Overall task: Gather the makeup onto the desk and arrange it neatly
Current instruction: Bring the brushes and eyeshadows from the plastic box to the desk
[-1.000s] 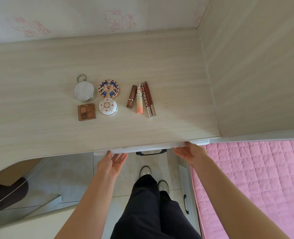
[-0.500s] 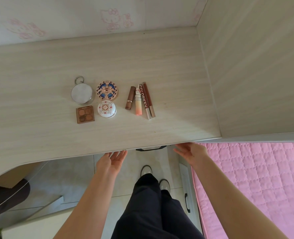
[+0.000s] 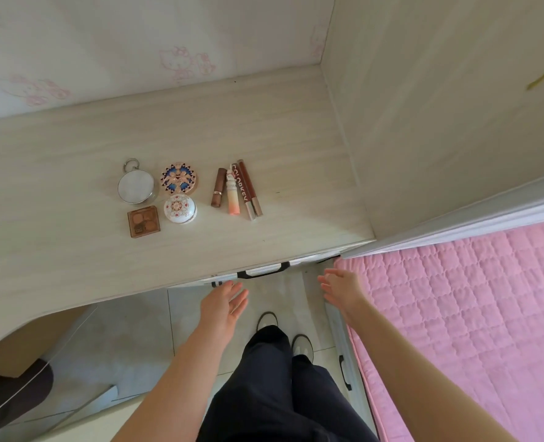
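makeup (image 3: 187,194) lies in neat rows on the pale wooden desk (image 3: 73,250); below its front edge, left hand (image 3: 224,303) and right hand (image 3: 341,288) hover empty, fingers relaxed.

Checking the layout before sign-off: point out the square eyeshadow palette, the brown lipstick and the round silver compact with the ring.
Square eyeshadow palette (image 3: 143,222): head view, middle of its lid.
Brown lipstick (image 3: 218,187): head view, mid-barrel.
Round silver compact (image 3: 136,187): head view, centre of its top.

both bare arms outstretched, left grip (image 3: 224,303) and right grip (image 3: 341,287) loose-fingered, palms seemingly inward
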